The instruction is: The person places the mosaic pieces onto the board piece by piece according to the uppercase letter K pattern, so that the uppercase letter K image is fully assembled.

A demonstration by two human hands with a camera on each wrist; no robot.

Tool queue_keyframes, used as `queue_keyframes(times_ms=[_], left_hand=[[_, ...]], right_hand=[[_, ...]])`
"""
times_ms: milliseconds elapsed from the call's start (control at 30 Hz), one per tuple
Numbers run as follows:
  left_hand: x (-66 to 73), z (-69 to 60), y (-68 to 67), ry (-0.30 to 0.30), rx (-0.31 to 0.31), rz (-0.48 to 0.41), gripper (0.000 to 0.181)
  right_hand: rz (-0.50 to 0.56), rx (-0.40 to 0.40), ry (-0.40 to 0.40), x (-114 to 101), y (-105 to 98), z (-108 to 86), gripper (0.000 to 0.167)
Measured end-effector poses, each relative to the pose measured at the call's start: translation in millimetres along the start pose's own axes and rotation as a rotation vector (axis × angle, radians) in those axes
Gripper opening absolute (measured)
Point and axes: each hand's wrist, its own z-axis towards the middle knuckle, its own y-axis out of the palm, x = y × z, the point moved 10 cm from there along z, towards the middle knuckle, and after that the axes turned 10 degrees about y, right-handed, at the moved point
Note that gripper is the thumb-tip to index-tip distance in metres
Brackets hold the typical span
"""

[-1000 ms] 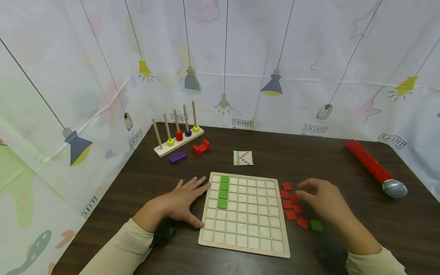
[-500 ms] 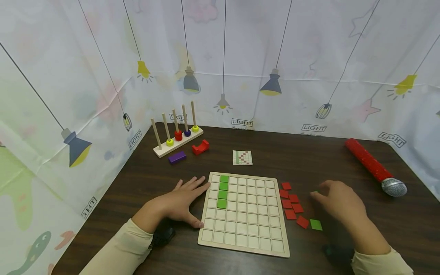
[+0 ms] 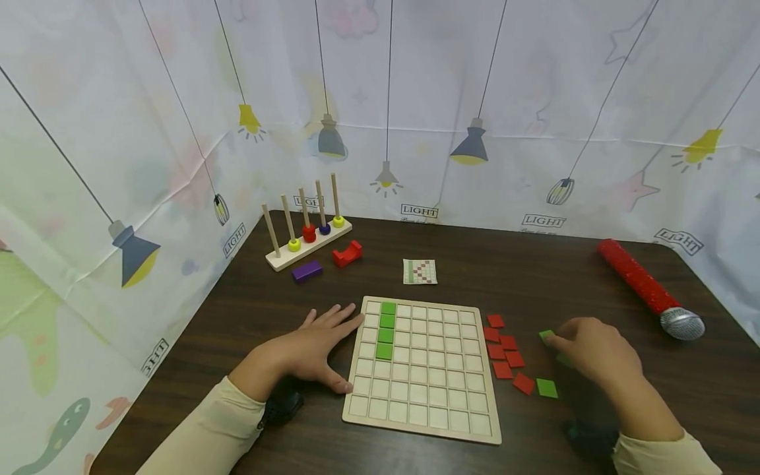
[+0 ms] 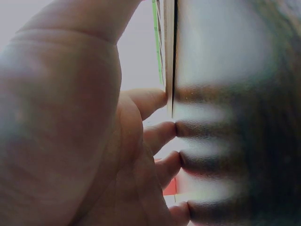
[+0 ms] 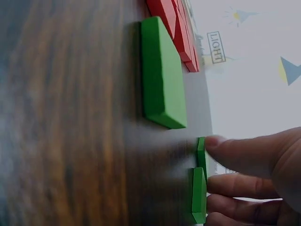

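My left hand (image 3: 309, 346) lies with fingers spread, its index fingertip and thumb touching the left edge of a wooden grid board (image 3: 421, 432). Green tiles (image 3: 384, 336) fill part of the board's second column. On the right, my right hand (image 3: 596, 353) is lowered over loose green tiles. In the right wrist view its thumb touches one green tile (image 5: 201, 149), with another green tile (image 5: 199, 195) lying close to the fingers. Whether the thumb and index finger pinch the tile is unclear. A further green tile (image 5: 162, 77) lies apart, near several red tiles (image 3: 495, 352).
A small printed card (image 3: 419, 272) lies behind the board. At the back left are a peg stand with rings (image 3: 309, 247), a red arch block (image 3: 348, 254) and a purple block (image 3: 307, 271). A red toy microphone (image 3: 644, 284) lies on the right.
My right hand has moved right and slightly nearer me, away from the red tiles to the green ones, uncovering part of them. The left hand and the board stay put.
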Motion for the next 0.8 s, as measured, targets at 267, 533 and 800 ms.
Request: queue_keyframes(times_ms=[267, 533, 800], left_hand=[[-1.5, 1.3, -0.4, 0.000, 0.004, -0.005, 0.121], [-0.1, 1.1, -0.9, 0.003, 0.004, -0.008, 0.121], [0.7, 0.8, -0.6, 0.012, 0.004, -0.016, 0.121]], right_hand=[[0.010, 0.012, -0.011, -3.9, -1.6, -0.8, 0.044], [0.096, 0.070, -0.064, -9.9, -4.9, -4.6, 0.037], [0.195, 0.124, -0.108, -13.9, -3.7, -8.9, 0.027]])
